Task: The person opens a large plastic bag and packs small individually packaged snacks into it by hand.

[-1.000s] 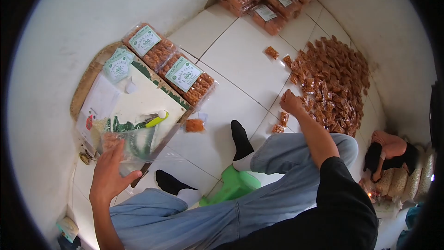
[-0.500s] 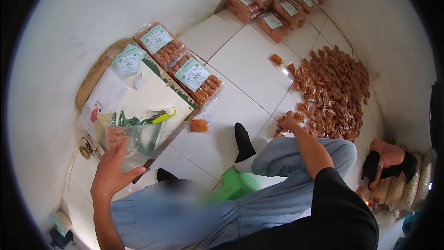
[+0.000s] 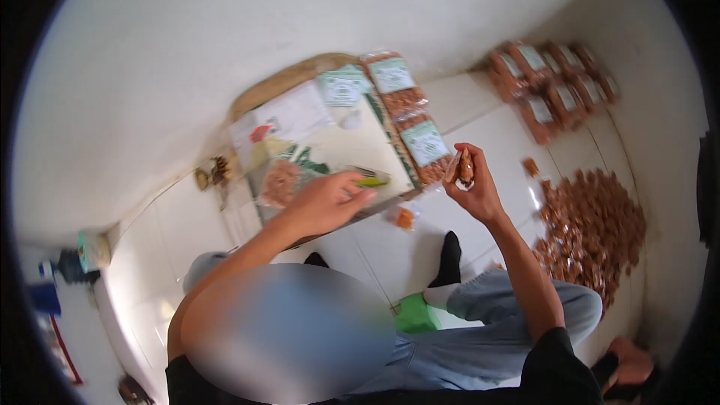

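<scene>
My right hand (image 3: 478, 189) is closed around small snack packets (image 3: 465, 168), raised just right of the labelled snack packs. Over the front edge of the low table (image 3: 367, 139), my left hand (image 3: 330, 199) is near the green stapler (image 3: 367, 178); its fingers are partly curled and blurred, and whether they hold anything is unclear. A clear bag with snacks (image 3: 280, 182) lies on the table left of that hand. Green labels (image 3: 343, 88) lie at the table's back. Two labelled packs (image 3: 393, 82) (image 3: 425, 144) rest along its right side.
A heap of small packets (image 3: 592, 229) covers the floor at right, with stacked labelled packs (image 3: 559, 86) behind it. A single orange packet (image 3: 405, 217) lies before the table. A green stool (image 3: 417, 313) is between my legs. Another person (image 3: 630, 367) is at lower right.
My right hand has lifted from the heap with packets and moved toward the table. My left hand has moved off the clear bag toward the stapler. The view has turned left.
</scene>
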A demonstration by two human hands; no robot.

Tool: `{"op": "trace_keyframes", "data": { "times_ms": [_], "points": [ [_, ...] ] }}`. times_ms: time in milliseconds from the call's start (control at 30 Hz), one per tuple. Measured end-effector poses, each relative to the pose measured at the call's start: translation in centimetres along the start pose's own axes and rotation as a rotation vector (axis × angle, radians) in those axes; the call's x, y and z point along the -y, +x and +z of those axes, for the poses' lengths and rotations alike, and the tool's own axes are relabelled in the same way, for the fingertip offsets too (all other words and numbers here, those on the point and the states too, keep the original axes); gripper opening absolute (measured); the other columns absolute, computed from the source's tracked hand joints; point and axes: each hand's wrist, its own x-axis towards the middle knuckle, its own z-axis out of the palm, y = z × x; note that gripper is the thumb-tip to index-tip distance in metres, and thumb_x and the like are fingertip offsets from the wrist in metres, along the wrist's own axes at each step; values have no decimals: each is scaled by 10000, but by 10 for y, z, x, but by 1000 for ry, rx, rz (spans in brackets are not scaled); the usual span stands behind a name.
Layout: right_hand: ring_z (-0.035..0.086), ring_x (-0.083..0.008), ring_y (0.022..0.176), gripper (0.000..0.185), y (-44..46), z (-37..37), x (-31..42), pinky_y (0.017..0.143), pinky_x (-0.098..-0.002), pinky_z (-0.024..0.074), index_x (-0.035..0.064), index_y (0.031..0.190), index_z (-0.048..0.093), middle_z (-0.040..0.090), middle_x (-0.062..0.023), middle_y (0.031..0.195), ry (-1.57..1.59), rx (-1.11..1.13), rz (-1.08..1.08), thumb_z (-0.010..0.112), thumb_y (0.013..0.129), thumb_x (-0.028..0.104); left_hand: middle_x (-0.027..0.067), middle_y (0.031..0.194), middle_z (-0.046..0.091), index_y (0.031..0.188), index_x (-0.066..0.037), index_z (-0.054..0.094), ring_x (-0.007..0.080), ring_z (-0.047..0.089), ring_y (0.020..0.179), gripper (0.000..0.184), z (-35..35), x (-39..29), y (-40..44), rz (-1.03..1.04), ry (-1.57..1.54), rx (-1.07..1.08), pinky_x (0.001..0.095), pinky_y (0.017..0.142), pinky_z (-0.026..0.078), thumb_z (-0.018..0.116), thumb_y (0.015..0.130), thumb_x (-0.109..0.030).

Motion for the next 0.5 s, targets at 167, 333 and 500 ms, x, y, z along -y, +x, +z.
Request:
{"op": "trace_keyframes", "data": {
  "times_ms": [167, 333, 500],
  "points": [
    [507, -197, 1066, 658, 7, 50, 59, 918, -311, 423, 66, 1312, 407, 496, -93, 1118, 98, 210, -213, 689, 719, 24, 135, 1130, 617, 1267, -40, 526, 227, 648, 904, 735, 11, -34, 2, -283, -661, 79, 330, 808, 527, 322, 941, -667],
    [487, -256, 1108, 691, 12, 81, 115, 965, -362, 399, 68, 1327, 399, 465, -132, 1190, -37, 344, -450, 668, 696, -18, 79, 1030, 620, 1171, -67, 545, 183, 616, 829, 696, -15, -65, -26, -311, -1013, 136, 347, 752, 537, 261, 956, -665],
    [410, -362, 1194, 645, 12, 104, 156, 984, -420, 378, 64, 1353, 407, 435, -183, 1264, -202, 415, -688, 586, 741, -40, 17, 889, 623, 1081, -106, 568, 153, 608, 776, 463, -31, -39, -48, -209, -1237, -54, 348, 618, 501, 339, 998, -500]
  ]
}}
